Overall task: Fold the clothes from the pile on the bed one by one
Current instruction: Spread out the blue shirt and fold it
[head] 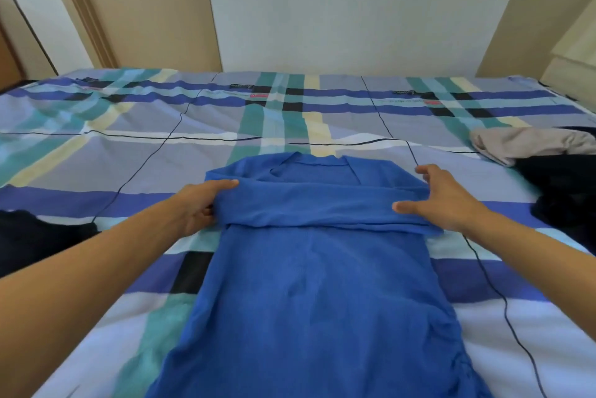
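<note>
The left hand (200,204) grips the blue shirt (322,285) with clamped fingers on the bed (96,156); the right hand (448,197) presses it, fingers apart

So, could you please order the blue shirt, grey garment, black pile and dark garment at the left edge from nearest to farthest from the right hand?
1. Blue shirt, in the middle, touched by the right hand.
2. Black pile, to the hand's right, and grey garment, just behind it: too close to call.
3. Dark garment, far left edge.
</note>
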The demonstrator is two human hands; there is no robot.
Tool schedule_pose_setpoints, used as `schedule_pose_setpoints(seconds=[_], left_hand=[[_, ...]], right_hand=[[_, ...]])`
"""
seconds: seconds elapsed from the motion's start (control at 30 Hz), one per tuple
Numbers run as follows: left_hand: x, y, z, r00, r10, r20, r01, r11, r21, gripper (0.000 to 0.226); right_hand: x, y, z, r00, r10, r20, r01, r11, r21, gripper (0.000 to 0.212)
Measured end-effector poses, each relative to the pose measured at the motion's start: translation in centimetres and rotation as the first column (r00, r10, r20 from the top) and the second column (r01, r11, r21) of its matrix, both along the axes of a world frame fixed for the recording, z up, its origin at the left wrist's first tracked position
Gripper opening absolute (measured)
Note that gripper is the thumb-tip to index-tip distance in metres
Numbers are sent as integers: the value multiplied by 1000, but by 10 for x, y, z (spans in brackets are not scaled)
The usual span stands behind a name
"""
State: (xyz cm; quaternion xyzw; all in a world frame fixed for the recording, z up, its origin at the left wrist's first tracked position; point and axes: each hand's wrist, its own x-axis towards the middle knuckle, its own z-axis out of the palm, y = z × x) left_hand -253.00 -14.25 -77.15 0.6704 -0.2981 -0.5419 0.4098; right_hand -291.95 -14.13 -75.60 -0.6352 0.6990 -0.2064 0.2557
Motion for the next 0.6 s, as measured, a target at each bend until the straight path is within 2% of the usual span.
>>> schedule_pose_setpoints(seconds=[0.03, 0.1, 0.2, 0.27, 0.3, 0.33, 0.37, 0.4, 0.43, 0.5, 0.53, 0.57, 0.6], left_hand=[[1, -13, -1, 1000, -15, -7, 15, 1000, 24, 66], [1, -34, -2, 997, -60, 46, 58, 997, 49, 53], [11, -61, 2, 981, -129, 147, 138, 989, -54, 36], [24, -76, 4, 956, -150, 254, 185, 975, -123, 16], [31, -83, 3, 917, -172, 359, 229, 966, -123, 15], [38, -91, 3, 828, -213, 519, 293, 953, -76, 19], [42, -97, 5, 687, -279, 672, 364, 931, 15, 33], [41, -100, 6, 554, -342, 759, 400, 909, 118, 57], [35, -101, 9, 474, -402, 783, 426, 883, 196, 85], [20, -111, 11, 398, -499, 770, 515, 816, 263, 132], [10, -116, 12, 315, -549, 774, 569, 762, 309, 139], [0, -120, 16, 227, -597, 770, 608, 704, 367, 132], [-8, -123, 20, 178, -659, 731, 633, 645, 427, 114]], right_hand=[[1, -15, 0, 999, 26, -31, -25, 1000, 17, 101], [1, -44, -2, 995, 84, -49, -79, 992, 99, 113], [2, -76, -7, 991, 135, -16, -127, 961, 247, 127], [5, -91, -7, 984, 164, -73, -135, 945, 297, 128], [7, -97, -6, 980, 181, -88, -142, 932, 335, 121], [9, -102, -2, 978, 197, -66, -155, 903, 401, 107], [11, -105, 2, 976, 216, -4, -187, 857, 480, 88], [14, -107, 6, 969, 237, 70, -236, 797, 557, 71], [17, -108, 10, 958, 260, 118, -276, 742, 611, 59], [23, -108, 15, 941, 305, 145, -321, 674, 666, 43], [26, -109, 15, 938, 316, 144, -328, 668, 668, 40], [30, -110, 15, 937, 318, 142, -329, 675, 660, 40], [32, -112, 15, 939, 316, 136, -326, 688, 648, 41]])
